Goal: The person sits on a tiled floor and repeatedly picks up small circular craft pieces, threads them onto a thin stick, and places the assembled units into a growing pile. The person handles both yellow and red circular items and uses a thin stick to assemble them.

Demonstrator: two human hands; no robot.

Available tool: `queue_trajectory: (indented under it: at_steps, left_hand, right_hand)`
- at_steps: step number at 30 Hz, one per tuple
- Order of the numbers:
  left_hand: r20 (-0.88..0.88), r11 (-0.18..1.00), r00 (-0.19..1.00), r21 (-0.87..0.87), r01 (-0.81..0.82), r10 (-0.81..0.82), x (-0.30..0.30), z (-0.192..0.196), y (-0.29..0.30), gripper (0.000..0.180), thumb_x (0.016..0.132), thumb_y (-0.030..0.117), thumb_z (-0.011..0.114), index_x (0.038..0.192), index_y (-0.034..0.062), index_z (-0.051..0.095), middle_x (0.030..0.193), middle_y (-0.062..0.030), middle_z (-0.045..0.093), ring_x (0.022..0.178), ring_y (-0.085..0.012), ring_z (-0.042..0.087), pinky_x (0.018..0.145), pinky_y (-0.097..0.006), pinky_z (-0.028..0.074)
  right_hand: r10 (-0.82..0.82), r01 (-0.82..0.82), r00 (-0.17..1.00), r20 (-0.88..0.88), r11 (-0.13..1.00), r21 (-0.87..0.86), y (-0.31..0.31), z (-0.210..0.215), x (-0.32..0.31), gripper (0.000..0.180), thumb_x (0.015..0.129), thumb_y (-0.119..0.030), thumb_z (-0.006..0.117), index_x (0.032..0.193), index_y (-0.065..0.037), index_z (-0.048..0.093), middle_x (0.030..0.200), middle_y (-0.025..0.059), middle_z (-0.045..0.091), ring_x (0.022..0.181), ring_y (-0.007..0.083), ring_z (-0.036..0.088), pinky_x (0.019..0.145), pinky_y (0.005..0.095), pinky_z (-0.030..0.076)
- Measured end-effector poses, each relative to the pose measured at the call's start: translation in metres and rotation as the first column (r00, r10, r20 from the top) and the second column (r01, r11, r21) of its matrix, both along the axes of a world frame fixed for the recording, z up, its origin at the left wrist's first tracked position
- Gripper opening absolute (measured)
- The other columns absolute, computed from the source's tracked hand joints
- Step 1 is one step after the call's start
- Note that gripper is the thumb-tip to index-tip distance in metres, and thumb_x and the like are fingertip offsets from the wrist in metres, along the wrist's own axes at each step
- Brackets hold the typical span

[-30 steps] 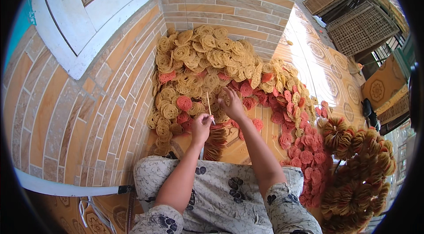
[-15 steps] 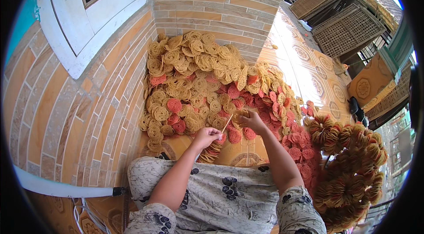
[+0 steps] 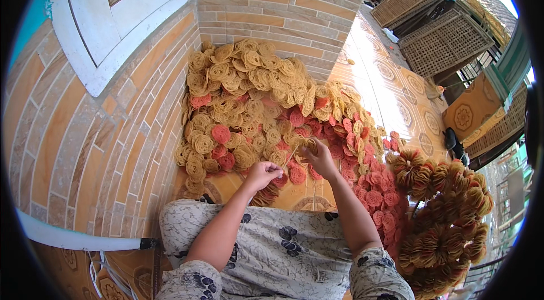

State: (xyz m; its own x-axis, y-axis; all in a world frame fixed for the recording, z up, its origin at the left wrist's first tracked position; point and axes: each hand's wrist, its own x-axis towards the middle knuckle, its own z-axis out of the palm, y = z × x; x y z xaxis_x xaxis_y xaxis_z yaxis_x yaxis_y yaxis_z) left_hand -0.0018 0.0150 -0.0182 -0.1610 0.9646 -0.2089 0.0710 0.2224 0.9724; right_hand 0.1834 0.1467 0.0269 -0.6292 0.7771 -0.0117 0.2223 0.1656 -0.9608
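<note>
My left hand (image 3: 265,175) is closed in a pinch on a thin pale stick (image 3: 290,158) that slants up to the right. Below that hand, a row of stacked lacy discs (image 3: 265,196) hangs or lies partly hidden; whether it is joined to the stick I cannot tell. My right hand (image 3: 318,159) grips a tan, lacy round disc (image 3: 306,145) of coiled thin strands, right by the stick's upper end. Spread before both hands is a big heap of similar tan discs (image 3: 249,65), with coral-red ones (image 3: 220,133) mixed in.
Bundles of strung tan and red discs (image 3: 445,215) stand at my right. A tiled wall (image 3: 266,2) rises behind the heap, another with a white door (image 3: 85,28) at the left. Woven racks (image 3: 445,39) lean at the far right. A white pipe (image 3: 85,239) lies at lower left.
My right hand has shifted slightly left and down, bringing the tan disc closer to the stick. My left hand has hardly moved, and the view has shifted a little.
</note>
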Motion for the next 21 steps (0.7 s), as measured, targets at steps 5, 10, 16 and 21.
queue_trajectory:
  at_steps: [5, 10, 16, 21]
  left_hand:
    - [0.017, 1.0, 0.999, 0.004, -0.031, 0.031, 0.0, 0.001, 0.0, 0.019, 0.082, 0.019, 0.073, 0.092, 0.0021, 0.071, 0.079, -0.0025, 0.069, 0.07, -0.007, 0.06, 0.066, -0.023, 0.048]
    - [0.043, 0.998, 0.999, -0.053, 0.022, -0.02, 0.0, 0.008, -0.001, 0.018, 0.086, 0.016, 0.069, 0.096, 0.0014, 0.068, 0.087, -0.0035, 0.069, 0.078, -0.0083, 0.062, 0.074, -0.024, 0.049]
    - [0.232, 0.983, 0.957, 0.021, -0.183, 0.173, 0.003, 0.004, 0.001, 0.014, 0.085, 0.011, 0.069, 0.094, -0.0001, 0.068, 0.085, -0.003, 0.069, 0.074, -0.0075, 0.061, 0.07, -0.024, 0.049]
    - [0.066, 0.995, 0.995, 0.058, -0.083, 0.079, 0.001, 0.01, -0.001, 0.015, 0.085, 0.013, 0.07, 0.093, 0.0007, 0.068, 0.085, -0.0028, 0.068, 0.077, -0.0079, 0.06, 0.073, -0.024, 0.048]
  right_hand:
    - [-0.044, 0.044, 0.999, -0.033, 0.999, 0.026, 0.0, 0.005, -0.001, 0.035, 0.094, -0.015, 0.058, 0.124, 0.001, 0.05, 0.1, 0.0077, 0.064, 0.088, 0.0115, 0.06, 0.075, 0.0294, 0.055]
    - [-0.01, -0.051, 0.978, 0.21, 0.958, 0.283, -0.006, 0.024, 0.003, 0.038, 0.094, -0.014, 0.058, 0.129, -0.001, 0.049, 0.101, 0.0059, 0.064, 0.087, 0.0104, 0.059, 0.078, 0.0302, 0.054]
    - [0.181, -0.19, 0.982, -0.059, 0.941, -0.279, -0.01, 0.031, 0.002, 0.038, 0.096, -0.015, 0.054, 0.131, -0.003, 0.047, 0.107, 0.0054, 0.06, 0.095, 0.0143, 0.059, 0.086, 0.0348, 0.054]
    - [-0.046, -0.194, 0.921, -0.388, 0.809, -0.555, -0.002, 0.02, 0.004, 0.039, 0.098, -0.009, 0.046, 0.136, -0.003, 0.04, 0.117, 0.0084, 0.055, 0.11, 0.0209, 0.056, 0.095, 0.0379, 0.05]
